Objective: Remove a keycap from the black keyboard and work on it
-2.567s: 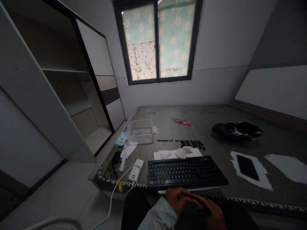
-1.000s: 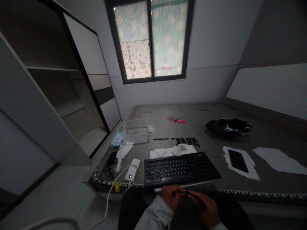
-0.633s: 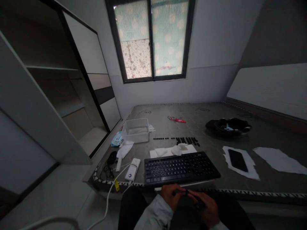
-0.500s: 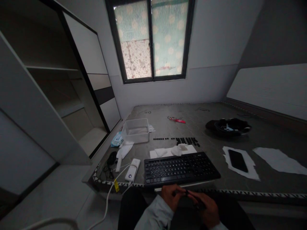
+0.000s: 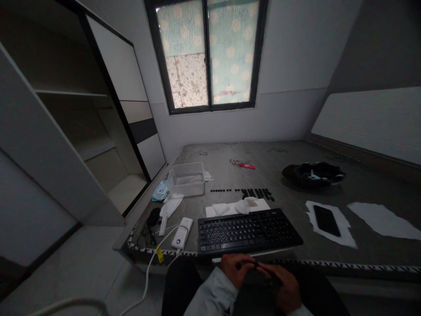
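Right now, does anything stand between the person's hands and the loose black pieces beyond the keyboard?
Yes: beyond the left hand and right hand comes the keyboard, then a white sheet bearing crumpled tissue, before the black pieces.

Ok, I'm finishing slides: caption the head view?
Left hand and right hand hold a small dark object near a black keyboard.

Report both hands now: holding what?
Left hand: closed, pinching a small dark piece.
Right hand: closed on the same piece, too small to identify.
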The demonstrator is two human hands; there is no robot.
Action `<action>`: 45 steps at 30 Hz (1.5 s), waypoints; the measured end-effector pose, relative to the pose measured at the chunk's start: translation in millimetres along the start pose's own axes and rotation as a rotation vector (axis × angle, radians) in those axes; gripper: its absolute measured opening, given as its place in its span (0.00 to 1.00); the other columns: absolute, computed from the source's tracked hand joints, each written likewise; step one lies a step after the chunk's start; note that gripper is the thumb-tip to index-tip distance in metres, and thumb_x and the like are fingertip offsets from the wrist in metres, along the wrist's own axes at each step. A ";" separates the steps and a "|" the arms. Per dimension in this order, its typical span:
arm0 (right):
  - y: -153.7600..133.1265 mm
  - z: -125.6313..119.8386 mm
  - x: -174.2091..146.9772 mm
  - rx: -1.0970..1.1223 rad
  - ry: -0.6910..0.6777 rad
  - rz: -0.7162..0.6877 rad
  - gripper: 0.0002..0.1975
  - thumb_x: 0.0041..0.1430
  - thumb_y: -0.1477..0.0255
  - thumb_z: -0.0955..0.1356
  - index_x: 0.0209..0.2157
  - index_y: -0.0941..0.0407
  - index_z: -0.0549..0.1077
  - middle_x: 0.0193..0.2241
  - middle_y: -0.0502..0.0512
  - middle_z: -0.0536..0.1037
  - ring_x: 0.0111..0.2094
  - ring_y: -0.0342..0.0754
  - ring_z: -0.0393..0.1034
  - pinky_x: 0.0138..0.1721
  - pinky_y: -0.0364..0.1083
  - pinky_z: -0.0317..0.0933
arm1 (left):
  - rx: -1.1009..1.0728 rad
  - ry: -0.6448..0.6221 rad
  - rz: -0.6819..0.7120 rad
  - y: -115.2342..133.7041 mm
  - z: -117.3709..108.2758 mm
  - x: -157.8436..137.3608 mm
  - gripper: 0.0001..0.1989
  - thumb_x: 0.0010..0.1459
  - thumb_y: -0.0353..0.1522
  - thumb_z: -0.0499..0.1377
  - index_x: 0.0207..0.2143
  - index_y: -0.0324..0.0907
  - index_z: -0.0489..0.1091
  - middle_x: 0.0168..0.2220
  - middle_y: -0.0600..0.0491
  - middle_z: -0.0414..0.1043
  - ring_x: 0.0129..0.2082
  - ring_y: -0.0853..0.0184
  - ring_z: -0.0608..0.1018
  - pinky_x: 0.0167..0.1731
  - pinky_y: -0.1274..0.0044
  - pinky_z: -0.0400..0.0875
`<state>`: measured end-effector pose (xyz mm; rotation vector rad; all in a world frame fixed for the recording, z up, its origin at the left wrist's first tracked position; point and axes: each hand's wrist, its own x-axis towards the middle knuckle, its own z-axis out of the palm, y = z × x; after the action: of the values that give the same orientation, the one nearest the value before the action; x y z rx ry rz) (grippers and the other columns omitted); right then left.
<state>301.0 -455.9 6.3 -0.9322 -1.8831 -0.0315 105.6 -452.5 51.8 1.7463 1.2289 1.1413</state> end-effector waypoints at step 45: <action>-3.7 0.3 6.1 0.002 0.012 -0.014 0.06 0.60 0.68 0.69 0.37 0.52 0.79 0.30 0.49 0.83 0.28 0.45 0.79 0.32 0.39 0.73 | -0.053 -0.015 0.022 -2.2 -2.0 1.6 0.08 0.50 0.25 0.65 0.33 0.44 0.81 0.31 0.56 0.81 0.30 0.69 0.81 0.32 0.82 0.72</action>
<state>297.2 -454.8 12.3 -0.9155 -1.8789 -0.0440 103.3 -450.2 51.1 1.7297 1.1633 1.1609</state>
